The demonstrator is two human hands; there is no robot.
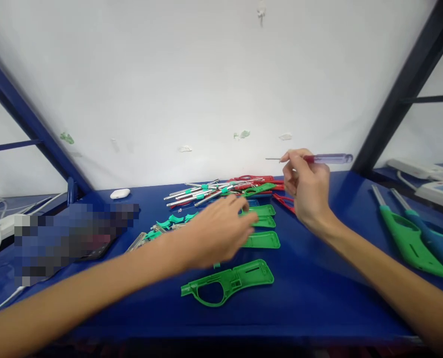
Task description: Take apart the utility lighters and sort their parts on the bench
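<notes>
My right hand is raised on the right, closed around a small screwdriver with a clear purple handle. Its thin shaft points left. My left hand hovers over the middle of the table, slightly blurred, with fingers bent and apart and nothing visible in them. Beneath and beside it are green lighter casing halves, partly hidden by the hand. Nearest the front edge lies one green lighter casing half, inner side up, with a trigger loop and a narrow nozzle end.
Behind lie metal lighter tubes and red casings. Small teal triggers sit left of centre. At right are a green lighter and a blue lighter. A white earphone case and a blurred-out object are left.
</notes>
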